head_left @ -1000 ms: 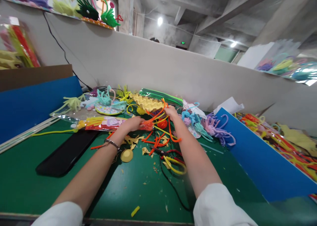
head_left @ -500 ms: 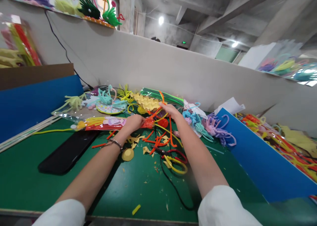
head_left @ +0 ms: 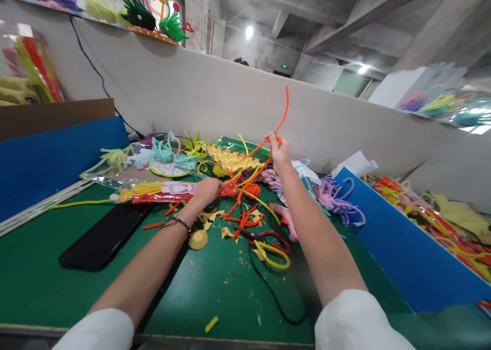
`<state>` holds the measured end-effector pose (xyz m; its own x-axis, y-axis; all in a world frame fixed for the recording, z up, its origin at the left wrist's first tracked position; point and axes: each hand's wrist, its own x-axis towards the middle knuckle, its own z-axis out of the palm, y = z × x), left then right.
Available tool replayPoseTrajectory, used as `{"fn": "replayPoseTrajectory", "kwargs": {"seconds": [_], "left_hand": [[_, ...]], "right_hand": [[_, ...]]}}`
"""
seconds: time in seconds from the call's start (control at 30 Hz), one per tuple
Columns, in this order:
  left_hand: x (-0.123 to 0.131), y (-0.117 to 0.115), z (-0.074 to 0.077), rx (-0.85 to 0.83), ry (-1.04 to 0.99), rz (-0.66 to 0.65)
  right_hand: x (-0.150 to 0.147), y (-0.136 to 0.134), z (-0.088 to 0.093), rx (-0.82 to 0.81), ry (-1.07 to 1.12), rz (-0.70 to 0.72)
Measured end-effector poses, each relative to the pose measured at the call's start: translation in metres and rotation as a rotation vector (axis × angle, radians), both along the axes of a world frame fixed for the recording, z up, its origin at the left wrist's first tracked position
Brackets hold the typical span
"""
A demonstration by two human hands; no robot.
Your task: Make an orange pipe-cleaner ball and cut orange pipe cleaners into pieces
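Note:
My left hand point(head_left: 207, 192) is closed around the right end of a clear plastic packet of pipe cleaners point(head_left: 161, 192), red and yellow, lying across the table. My right hand point(head_left: 280, 149) is raised above the pile, pinching orange pipe cleaners point(head_left: 286, 104); one end sticks up over the hand, while others trail down towards the packet's open end. A yellow pipe cleaner point(head_left: 264, 206) curves below that end. Short orange pieces point(head_left: 245, 219) lie beneath, beside scissors point(head_left: 274, 253) with red and yellow handles. A pink object point(head_left: 287, 221) lies near my right forearm.
A black phone-like slab point(head_left: 103, 237) rests left on the green table point(head_left: 215, 293). Yellow egg-carton-like material point(head_left: 226, 158) and green pipe cleaners point(head_left: 264, 149) lie behind. Purple pipe cleaners point(head_left: 341, 196) sit against a blue box point(head_left: 406, 242) at right. A black cord point(head_left: 268, 291) runs below the scissors.
My right hand has moved up and slightly right, drawing the orange pipe cleaners out from the packet's end. My left hand stays on the packet. The pink object now shows more fully.

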<state>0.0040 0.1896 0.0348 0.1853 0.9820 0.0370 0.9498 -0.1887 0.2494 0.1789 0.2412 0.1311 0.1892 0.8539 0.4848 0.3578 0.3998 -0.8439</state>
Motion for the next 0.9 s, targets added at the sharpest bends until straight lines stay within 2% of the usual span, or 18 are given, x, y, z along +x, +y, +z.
{"fn": "replayPoseTrajectory", "kwargs": {"seconds": [0.1,0.17,0.2,0.27,0.33,0.43,0.6,0.63,0.7,0.77,0.9], "left_hand": [[-0.001,-0.001,0.000,0.000,-0.034,0.009],[-0.002,-0.001,-0.001,0.007,-0.067,0.013],[-0.002,0.000,-0.001,0.011,-0.087,0.011],[-0.001,0.001,0.000,0.019,-0.137,-0.009],[0.001,0.000,0.006,0.034,-0.202,-0.046],[0.003,-0.008,0.023,0.053,-0.337,-0.144],[0.005,-0.038,0.054,-0.061,-0.624,-0.398],[0.005,-0.042,0.057,-0.091,-0.755,-0.461],[0.005,-0.049,0.063,-0.171,-1.185,-0.565],[0.006,-0.053,0.070,-0.202,-1.483,-0.555],[0.011,-0.057,0.083,-0.124,-1.553,-0.478]], "right_hand": [[0.013,-0.014,0.021,0.080,0.083,-0.003],[0.021,-0.030,0.029,0.156,0.151,0.136],[0.024,-0.040,0.031,0.151,0.114,0.233],[0.027,-0.063,0.030,0.028,-0.056,0.410],[0.026,-0.087,0.023,-0.085,-0.250,0.505],[0.021,-0.115,0.005,-0.176,-0.367,0.607],[0.007,-0.134,-0.028,-0.310,-0.143,0.693],[0.004,-0.135,-0.034,-0.333,-0.099,0.695],[-0.005,-0.138,-0.041,-0.378,-0.053,0.710],[-0.014,-0.142,-0.044,-0.426,-0.056,0.763],[-0.030,-0.148,-0.042,-0.525,-0.045,0.869]]}}
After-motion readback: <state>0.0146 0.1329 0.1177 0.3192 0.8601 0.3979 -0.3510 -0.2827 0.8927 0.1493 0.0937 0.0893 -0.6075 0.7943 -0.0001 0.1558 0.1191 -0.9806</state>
